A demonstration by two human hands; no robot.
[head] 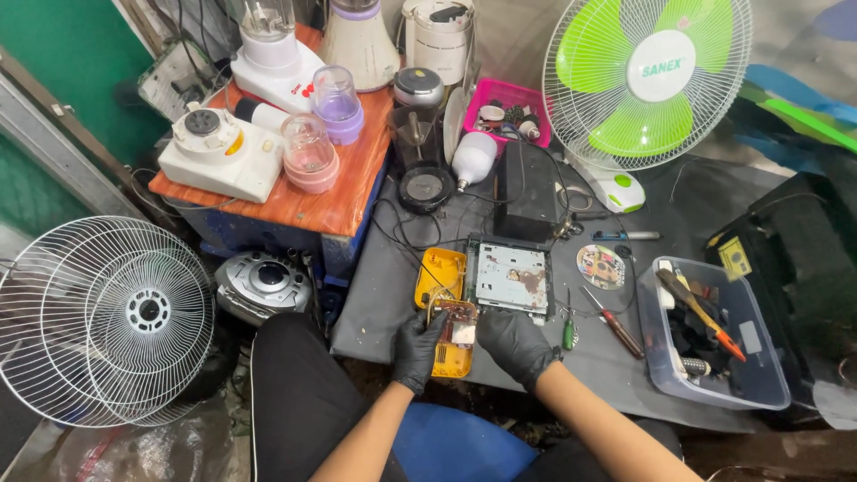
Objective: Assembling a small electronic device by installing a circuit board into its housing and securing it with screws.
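the person's left hand (417, 348), in a black glove, curls around the near end of an opened yellow casing (444, 308) on the grey desk (384, 286), thumb on a brown circuit board (455, 314) lying in it. the right hand (516, 344), also gloved, closes loosely on the board's right edge, just below a bare metal drive chassis (509, 277). a printed disc (601, 266) and screwdrivers (611, 321) lie to the right, beside a clear plastic bin (759, 379) of tools. a round white label sits at the centre of the green fan (647, 76).
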